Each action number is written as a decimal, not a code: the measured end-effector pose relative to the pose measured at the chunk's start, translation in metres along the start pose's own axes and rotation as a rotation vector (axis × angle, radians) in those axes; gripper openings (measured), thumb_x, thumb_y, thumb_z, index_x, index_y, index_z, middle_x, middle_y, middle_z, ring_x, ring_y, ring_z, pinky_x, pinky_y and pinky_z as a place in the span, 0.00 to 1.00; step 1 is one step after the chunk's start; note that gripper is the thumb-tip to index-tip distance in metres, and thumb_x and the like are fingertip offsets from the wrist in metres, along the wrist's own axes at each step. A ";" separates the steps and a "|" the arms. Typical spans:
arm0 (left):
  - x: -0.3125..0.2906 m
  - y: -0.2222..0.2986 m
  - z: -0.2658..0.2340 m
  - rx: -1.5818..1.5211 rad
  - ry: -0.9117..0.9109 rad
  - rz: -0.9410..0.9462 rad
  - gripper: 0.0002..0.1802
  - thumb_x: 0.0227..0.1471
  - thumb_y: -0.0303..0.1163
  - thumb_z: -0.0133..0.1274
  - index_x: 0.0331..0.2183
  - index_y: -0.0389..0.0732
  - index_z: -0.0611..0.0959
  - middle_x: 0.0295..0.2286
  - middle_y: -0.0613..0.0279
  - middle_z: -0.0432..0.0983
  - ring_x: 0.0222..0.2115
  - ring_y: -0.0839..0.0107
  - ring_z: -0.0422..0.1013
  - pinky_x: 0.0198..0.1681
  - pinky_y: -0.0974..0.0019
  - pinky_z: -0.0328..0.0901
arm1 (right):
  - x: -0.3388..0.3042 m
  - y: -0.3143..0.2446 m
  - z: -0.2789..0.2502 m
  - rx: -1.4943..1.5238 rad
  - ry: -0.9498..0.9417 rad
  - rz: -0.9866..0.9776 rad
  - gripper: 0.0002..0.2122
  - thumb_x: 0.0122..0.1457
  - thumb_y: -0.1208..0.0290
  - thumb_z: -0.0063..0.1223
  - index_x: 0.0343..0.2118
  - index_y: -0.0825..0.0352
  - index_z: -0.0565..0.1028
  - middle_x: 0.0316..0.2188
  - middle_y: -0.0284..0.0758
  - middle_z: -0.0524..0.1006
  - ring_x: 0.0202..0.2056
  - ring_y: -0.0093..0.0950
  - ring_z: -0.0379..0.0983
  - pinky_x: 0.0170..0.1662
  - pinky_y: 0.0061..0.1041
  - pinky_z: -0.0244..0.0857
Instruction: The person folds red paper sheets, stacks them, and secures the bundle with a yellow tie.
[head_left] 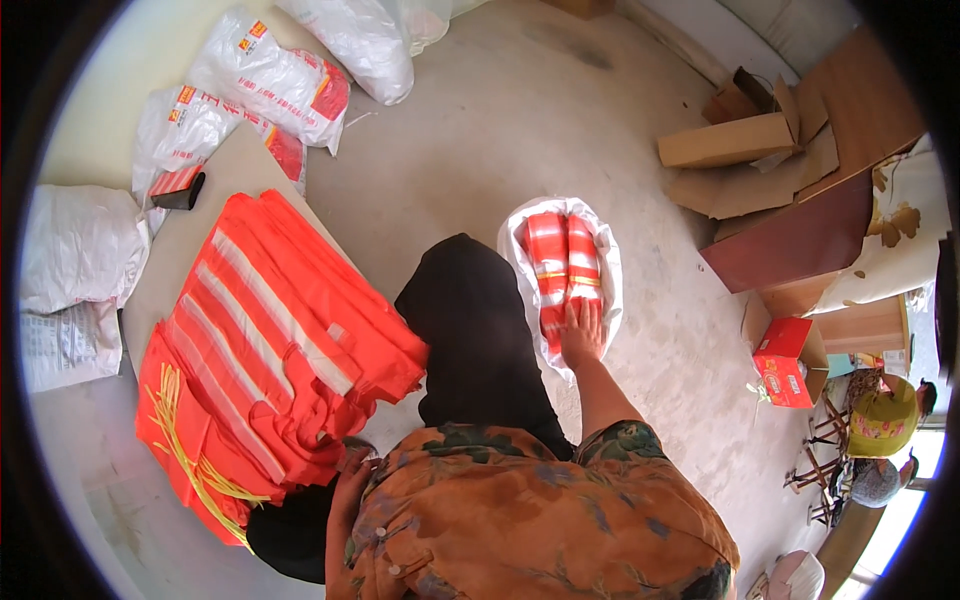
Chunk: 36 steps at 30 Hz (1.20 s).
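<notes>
Head | right fingers [584,318] — extended on striped bundle [584,252] in sack [613,262] | left fingers [353,461] — can't tell

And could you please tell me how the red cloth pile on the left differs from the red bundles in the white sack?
The cloth pile lies spread in loose layers, while the bundles are compact and narrow. The pile looks much larger than either bundle. The pile has loose yellow strips lying on it, whereas the bundles have yellow bands across them. Both are red with pale stripes.
</notes>
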<state>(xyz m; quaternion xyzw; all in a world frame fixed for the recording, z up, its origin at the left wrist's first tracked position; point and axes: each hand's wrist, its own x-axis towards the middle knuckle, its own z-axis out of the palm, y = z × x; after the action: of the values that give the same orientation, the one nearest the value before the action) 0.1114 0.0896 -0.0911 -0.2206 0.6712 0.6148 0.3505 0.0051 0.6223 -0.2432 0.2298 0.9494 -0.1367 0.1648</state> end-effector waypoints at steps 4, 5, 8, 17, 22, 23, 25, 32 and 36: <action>0.003 -0.007 0.003 -0.010 0.076 -0.046 0.30 0.65 0.42 0.52 0.63 0.41 0.68 0.51 0.58 0.76 0.54 0.68 0.70 0.59 0.63 0.61 | -0.015 0.000 0.025 0.022 0.090 -0.040 0.29 0.66 0.69 0.42 0.71 0.53 0.56 0.75 0.39 0.43 0.74 0.42 0.37 0.74 0.47 0.33; 0.008 -0.014 0.000 -0.009 0.096 -0.062 0.29 0.64 0.41 0.52 0.62 0.41 0.69 0.51 0.59 0.76 0.52 0.69 0.70 0.57 0.63 0.62 | -0.017 0.000 0.033 0.028 0.135 -0.063 0.29 0.66 0.69 0.41 0.71 0.53 0.57 0.74 0.39 0.45 0.74 0.43 0.39 0.74 0.47 0.34; 0.007 -0.023 0.000 0.033 0.139 -0.081 0.29 0.63 0.41 0.53 0.61 0.42 0.71 0.50 0.60 0.77 0.49 0.70 0.72 0.53 0.64 0.64 | -0.012 0.003 0.045 -0.003 0.190 -0.078 0.28 0.65 0.71 0.43 0.70 0.52 0.60 0.72 0.41 0.51 0.72 0.43 0.45 0.73 0.46 0.35; 0.037 -0.061 -0.012 0.132 0.168 0.047 0.32 0.58 0.47 0.59 0.58 0.40 0.75 0.46 0.52 0.79 0.45 0.63 0.75 0.48 0.62 0.70 | 0.070 -0.033 -0.040 0.290 0.876 -0.379 0.17 0.64 0.72 0.54 0.55 0.70 0.72 0.60 0.49 0.69 0.62 0.48 0.64 0.66 0.41 0.57; 0.047 -0.090 -0.019 0.271 0.127 0.100 0.32 0.60 0.49 0.55 0.58 0.40 0.74 0.46 0.53 0.79 0.46 0.63 0.75 0.48 0.61 0.69 | 0.038 -0.181 -0.141 0.638 0.621 -0.639 0.21 0.67 0.74 0.48 0.62 0.72 0.66 0.64 0.48 0.64 0.65 0.46 0.60 0.68 0.40 0.54; 0.049 -0.092 -0.017 0.294 0.101 0.129 0.32 0.60 0.49 0.55 0.58 0.39 0.74 0.45 0.52 0.80 0.45 0.62 0.76 0.47 0.61 0.69 | 0.021 -0.213 -0.154 0.632 0.581 -0.706 0.22 0.66 0.75 0.48 0.63 0.72 0.65 0.65 0.48 0.63 0.66 0.46 0.59 0.68 0.40 0.54; 0.050 -0.094 -0.013 0.283 0.120 0.122 0.32 0.60 0.49 0.56 0.57 0.39 0.75 0.44 0.53 0.81 0.44 0.62 0.77 0.47 0.62 0.70 | -0.019 -0.274 -0.168 0.615 0.489 -0.855 0.25 0.65 0.77 0.49 0.65 0.72 0.62 0.66 0.48 0.62 0.67 0.46 0.57 0.68 0.40 0.53; 0.048 -0.102 -0.017 0.323 0.164 0.147 0.32 0.56 0.54 0.59 0.54 0.44 0.78 0.44 0.51 0.82 0.45 0.57 0.78 0.50 0.59 0.70 | -0.136 -0.420 -0.113 0.172 0.210 -1.745 0.27 0.64 0.73 0.51 0.66 0.66 0.63 0.70 0.45 0.56 0.71 0.45 0.49 0.71 0.42 0.45; 0.041 -0.096 -0.016 0.274 0.177 0.185 0.30 0.56 0.53 0.59 0.54 0.44 0.79 0.44 0.52 0.82 0.45 0.57 0.78 0.50 0.59 0.70 | -0.141 -0.458 -0.085 -0.123 -0.131 -1.689 0.25 0.64 0.69 0.51 0.66 0.60 0.66 0.71 0.39 0.55 0.72 0.41 0.45 0.73 0.44 0.40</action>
<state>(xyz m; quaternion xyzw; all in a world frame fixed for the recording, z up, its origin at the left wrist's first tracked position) 0.1513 0.0654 -0.1864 -0.1615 0.7943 0.5255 0.2585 -0.1179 0.2030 -0.0283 -0.5738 0.7966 -0.1751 0.0742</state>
